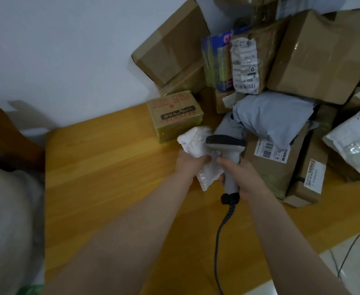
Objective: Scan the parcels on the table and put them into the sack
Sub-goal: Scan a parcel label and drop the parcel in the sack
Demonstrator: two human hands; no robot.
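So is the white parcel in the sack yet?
Out: the left hand holds the white parcel over the table, beside the scanner.

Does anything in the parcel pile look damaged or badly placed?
The large cardboard box by the wall sits tilted, and the label on the brown parcel is wrinkled. The white parcel in the left hand looks crumpled.
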